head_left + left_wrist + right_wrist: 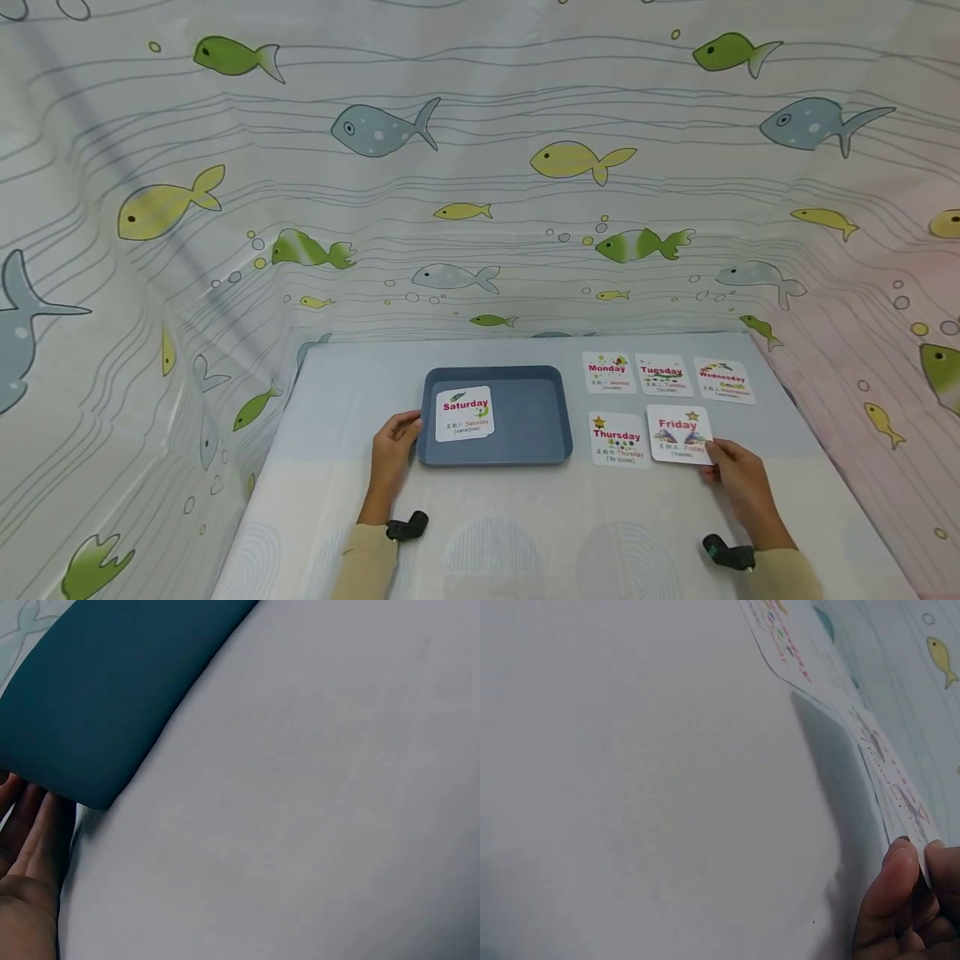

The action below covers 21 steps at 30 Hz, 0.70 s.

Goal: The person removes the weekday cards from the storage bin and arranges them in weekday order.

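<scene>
My left hand (393, 454) grips the left edge of a blue-grey tray (532, 425); the left wrist view shows its fingers against the tray's side (97, 712). On the tray lies a Saturday card (465, 414), with the edge of another card peeking out beneath it. Between thumb and fingers, my right hand (744, 479) pinches the lower right corner of a Friday card (678, 433). That card tilts just above the table, casting a shadow in the right wrist view. Left of it lies a Thursday card (617, 440).
Behind these two cards, a Monday card (609, 372), a Tuesday card (662, 375) and a Wednesday card (723, 381) lie in a row. A pale cloth covers the table (495, 533). Fish-patterned sheeting (510, 242) hangs behind and at both sides.
</scene>
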Tool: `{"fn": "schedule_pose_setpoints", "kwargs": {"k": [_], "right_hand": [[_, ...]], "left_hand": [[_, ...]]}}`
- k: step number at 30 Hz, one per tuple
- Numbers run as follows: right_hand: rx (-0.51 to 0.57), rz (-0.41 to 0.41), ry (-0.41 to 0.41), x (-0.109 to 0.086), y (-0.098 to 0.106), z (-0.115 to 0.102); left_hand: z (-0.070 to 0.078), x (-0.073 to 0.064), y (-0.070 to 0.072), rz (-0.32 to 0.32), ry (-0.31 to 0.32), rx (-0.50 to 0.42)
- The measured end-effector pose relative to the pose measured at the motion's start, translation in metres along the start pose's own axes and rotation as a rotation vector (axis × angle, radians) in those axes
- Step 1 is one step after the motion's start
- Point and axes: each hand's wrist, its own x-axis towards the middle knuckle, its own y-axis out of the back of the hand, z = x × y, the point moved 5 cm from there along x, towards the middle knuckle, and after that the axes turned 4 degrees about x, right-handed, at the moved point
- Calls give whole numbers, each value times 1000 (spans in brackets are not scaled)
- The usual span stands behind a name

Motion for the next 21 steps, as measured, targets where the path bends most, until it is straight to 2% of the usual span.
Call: {"fn": "schedule_pose_setpoints", "kwargs": {"k": [7, 15, 21], "right_hand": [[2, 12, -14, 5, 6, 4], [-15, 22, -2, 7, 10, 4], [-50, 24, -3, 9, 9, 6]], "left_hand": [[-22, 8, 1, 31, -11, -20], [-22, 8, 0, 64, -60, 14], [-22, 7, 0, 61, -49, 8]]}}
